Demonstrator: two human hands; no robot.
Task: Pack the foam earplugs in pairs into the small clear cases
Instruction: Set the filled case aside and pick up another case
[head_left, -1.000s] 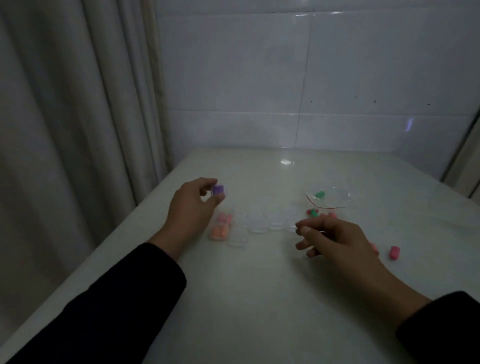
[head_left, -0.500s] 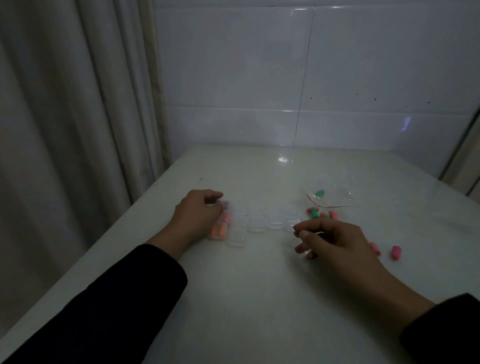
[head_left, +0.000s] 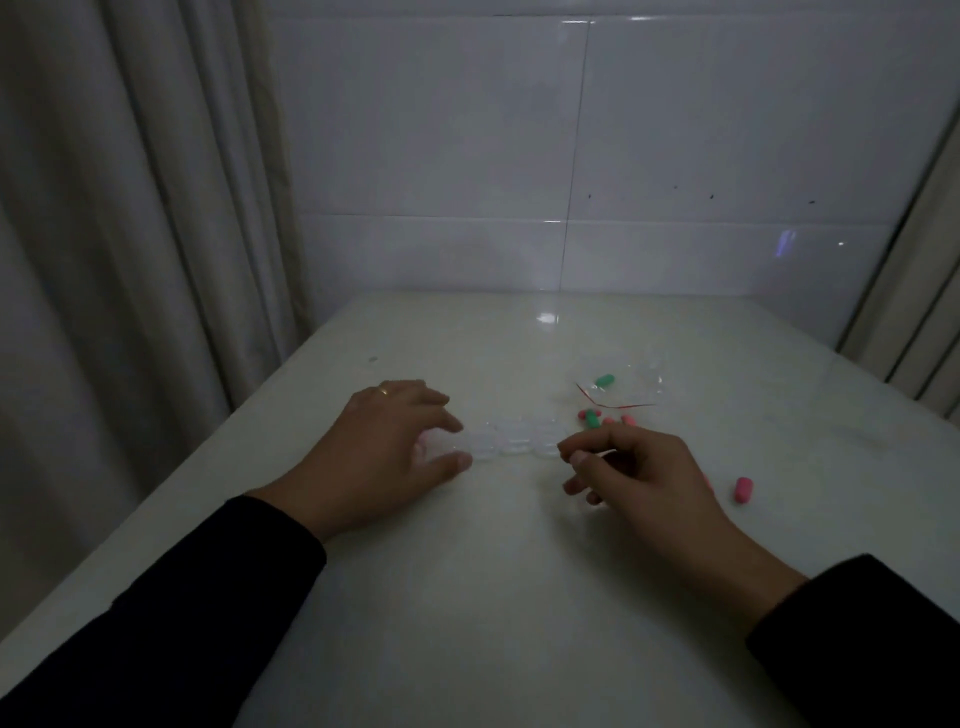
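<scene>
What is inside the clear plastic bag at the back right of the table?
One green earplug shows through the clear bag. Glare and dim light hide the rest of its inside, so I cannot rule out more.
</scene>
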